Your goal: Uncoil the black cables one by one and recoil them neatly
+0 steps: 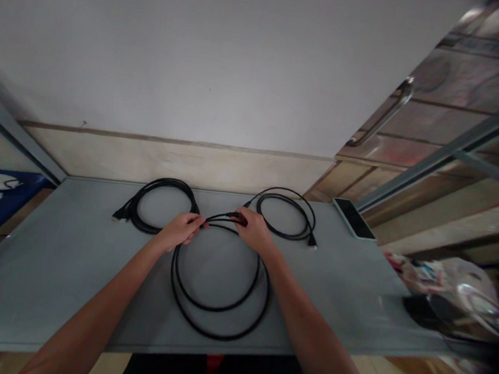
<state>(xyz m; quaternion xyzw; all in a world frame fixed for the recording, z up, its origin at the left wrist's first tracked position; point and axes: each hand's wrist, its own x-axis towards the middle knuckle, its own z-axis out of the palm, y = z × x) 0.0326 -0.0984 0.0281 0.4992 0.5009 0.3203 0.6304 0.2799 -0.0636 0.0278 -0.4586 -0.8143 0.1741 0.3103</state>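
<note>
We are working on the middle black cable [219, 310], which is lying in wide, loose loops on the desk, directly in front of us and between our forearms. Our left hand [185, 228] is pinching its upper strands between thumb and fingers, and our right hand [251, 229] is closing around the strands just across from it, beside a dark plug [232, 214]. A short stretch of cable is running between the two hands; we cannot tell whether both ends are sitting in the right grip.

As for progress, we are judging the middle cable to be partway: its loops are forming rings, but they are spreading unevenly, and we are seeing no tie around them. Beyond our left hand, the left coil [135, 208] is resting in a tighter bundle; beyond our right, the right coil [289, 237] is lying gathered, with one looser loop. Both are looking largely done, though we cannot make out any fastening.

Farther right, a phone [355, 219] is lying near the edge of the desk [89, 265], and behind everything a pale wall [209, 58] is rising.
</note>
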